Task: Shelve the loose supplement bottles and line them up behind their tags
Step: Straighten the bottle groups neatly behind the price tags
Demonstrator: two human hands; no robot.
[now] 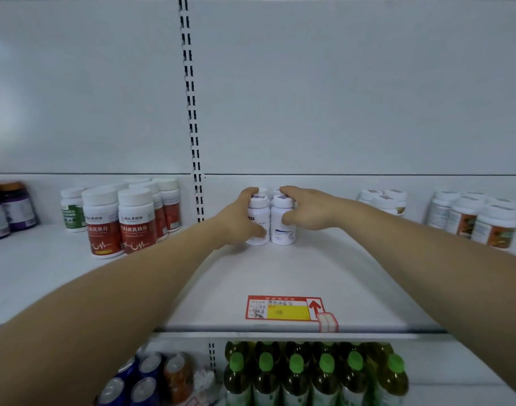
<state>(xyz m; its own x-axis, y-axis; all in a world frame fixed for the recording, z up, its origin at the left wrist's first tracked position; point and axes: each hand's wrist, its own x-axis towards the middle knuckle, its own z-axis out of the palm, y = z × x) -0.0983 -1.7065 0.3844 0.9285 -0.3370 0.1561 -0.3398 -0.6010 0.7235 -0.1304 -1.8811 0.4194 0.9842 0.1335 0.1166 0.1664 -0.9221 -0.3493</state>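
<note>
Bottles (281, 230), white and upright, cluster at the back of the shelf (280, 268), the left grip (239, 219) and right grip (308, 209) each clasping a front one, so lining-up looks underway; next they probably need sliding forward, straight, behind the tag (283, 309).
</note>
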